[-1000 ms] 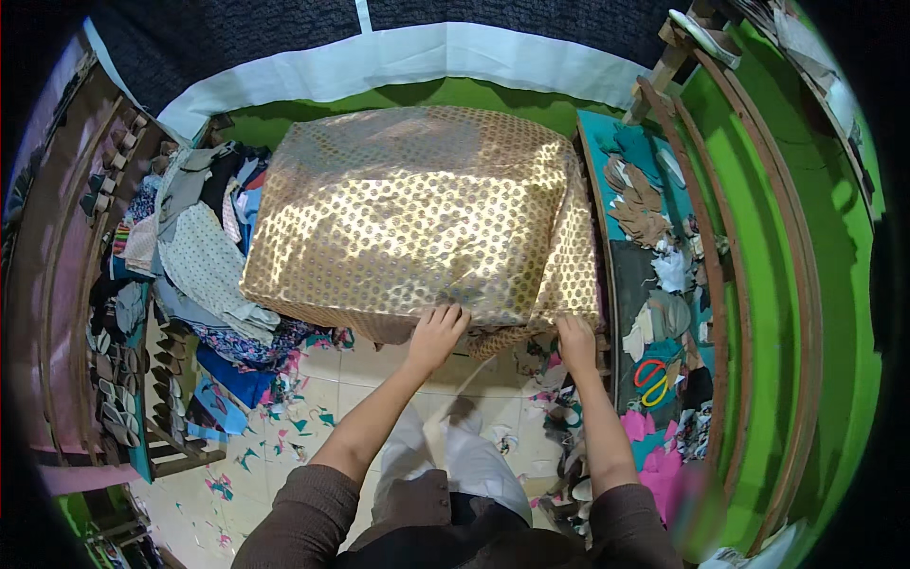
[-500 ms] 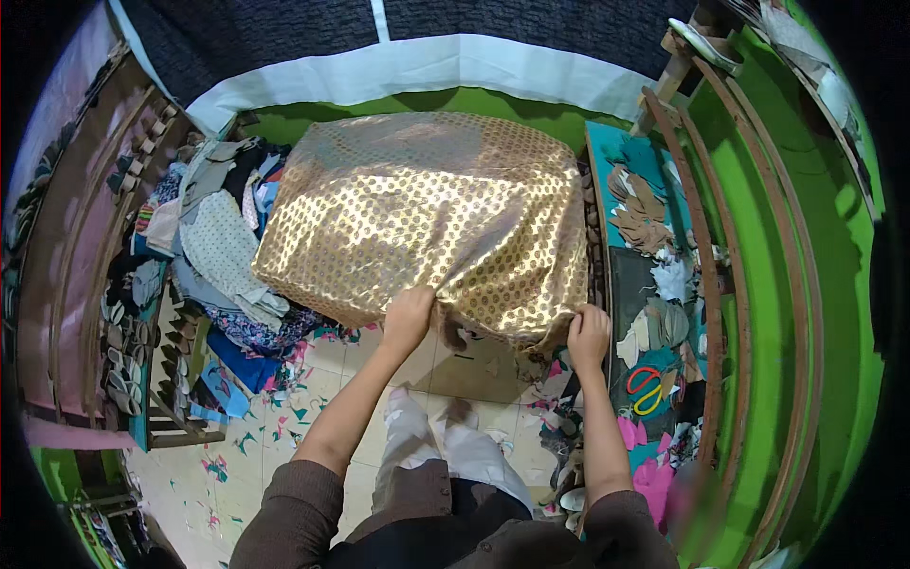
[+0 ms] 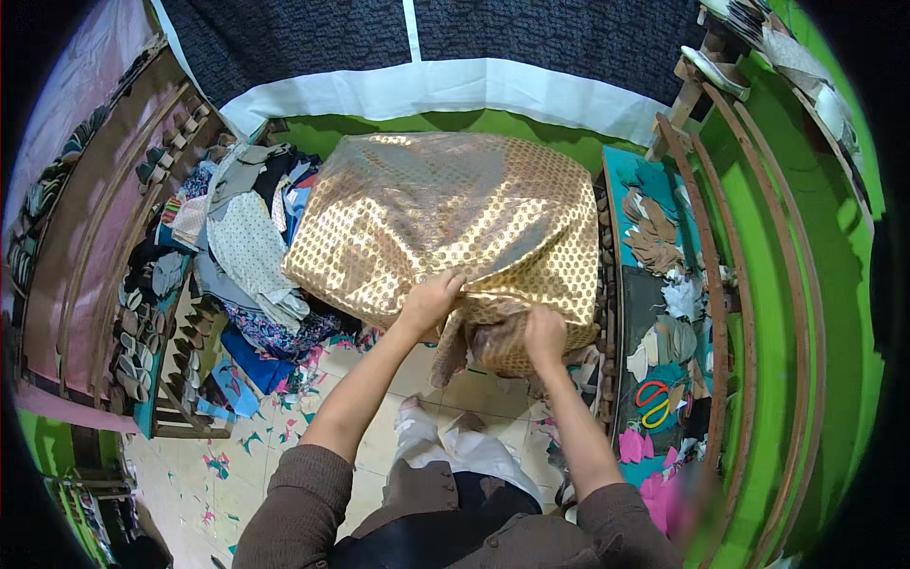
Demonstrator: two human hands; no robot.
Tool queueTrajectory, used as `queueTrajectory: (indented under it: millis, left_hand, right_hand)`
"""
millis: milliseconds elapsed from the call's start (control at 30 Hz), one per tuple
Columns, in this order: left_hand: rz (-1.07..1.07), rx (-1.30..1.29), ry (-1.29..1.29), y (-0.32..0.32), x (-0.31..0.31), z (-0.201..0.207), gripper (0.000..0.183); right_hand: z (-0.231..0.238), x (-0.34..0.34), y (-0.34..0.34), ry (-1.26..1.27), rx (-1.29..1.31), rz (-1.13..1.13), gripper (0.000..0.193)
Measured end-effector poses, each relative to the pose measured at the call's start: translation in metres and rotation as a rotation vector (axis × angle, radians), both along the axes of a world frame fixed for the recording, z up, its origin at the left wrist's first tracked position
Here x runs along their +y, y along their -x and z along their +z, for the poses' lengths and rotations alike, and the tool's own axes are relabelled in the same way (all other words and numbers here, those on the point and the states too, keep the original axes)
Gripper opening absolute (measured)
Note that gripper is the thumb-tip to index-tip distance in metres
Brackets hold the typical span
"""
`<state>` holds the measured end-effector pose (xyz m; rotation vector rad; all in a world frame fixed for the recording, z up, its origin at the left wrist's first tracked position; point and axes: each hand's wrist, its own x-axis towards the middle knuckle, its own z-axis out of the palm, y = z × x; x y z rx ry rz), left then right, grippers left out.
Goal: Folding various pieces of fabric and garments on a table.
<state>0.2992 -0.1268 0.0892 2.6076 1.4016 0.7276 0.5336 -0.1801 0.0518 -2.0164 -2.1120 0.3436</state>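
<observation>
A shiny gold cloth with a pattern of small dark spots (image 3: 379, 218) drapes over a large, boxy shape in front of me; what lies beneath is hidden. My left hand (image 3: 433, 302) is closed on a gathered fold at its near edge, around the middle. Just to the right, my right hand (image 3: 544, 339) grips the same cloth lower down, with its fingers wrapped round the edge. Between the two hands the fabric is bunched into folds, and a loose flap hangs toward the floor.
Heaped clothes (image 3: 248, 247) lie at the left, beside racks of shoe forms (image 3: 137, 356). On the right, a teal bench (image 3: 621, 204) carries cloth scraps and red-and-yellow-handled scissors (image 3: 654, 403). Wooden rails (image 3: 706, 275) run along the green wall. Small scraps litter the tiled floor (image 3: 284, 474).
My right hand has moved left and inward with the cloth's edge, closer to my left hand. The cloth between them has bunched up, and the near right part has folded inward.
</observation>
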Motion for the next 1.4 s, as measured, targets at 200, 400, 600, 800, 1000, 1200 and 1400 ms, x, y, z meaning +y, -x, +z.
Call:
queueTrajectory:
  millis: [200, 400, 600, 800, 1000, 1200, 1400]
  left_hand:
    - [-0.053, 0.175, -0.027, 0.053, 0.01, -0.046, 0.017]
    - [0.186, -0.001, -0.221, 0.078, 0.014, -0.047, 0.017]
    - [0.252, 0.089, 0.187, 0.121, 0.029, -0.034, 0.017]
    - [-0.162, 0.108, -0.076, 0.149, 0.03, -0.052, 0.045]
    - [-0.089, 0.292, -0.039, 0.21, 0.037, -0.086, 0.057]
    - [-0.192, 0.233, 0.04, 0.248, 0.069, -0.074, 0.019]
    - [-0.252, 0.107, 0.165, 0.263, 0.075, -0.072, 0.021]
  right_hand:
    - [0.047, 0.014, -0.025, -0.5, 0.188, -0.082, 0.02]
    - [0.068, 0.043, -0.04, -0.645, -0.085, 0.177, 0.024]
    - [0.087, 0.072, -0.062, -0.667, -0.241, 0.548, 0.009]
    - [0.091, 0.1, -0.064, -0.609, -0.183, 0.364, 0.012]
    - [0.095, 0.119, -0.052, -0.464, -0.211, 0.216, 0.028]
    - [0.082, 0.119, -0.038, -0.399, -0.208, 0.013, 0.025]
    - [0.073, 0.116, -0.029, -0.443, -0.181, -0.113, 0.022]
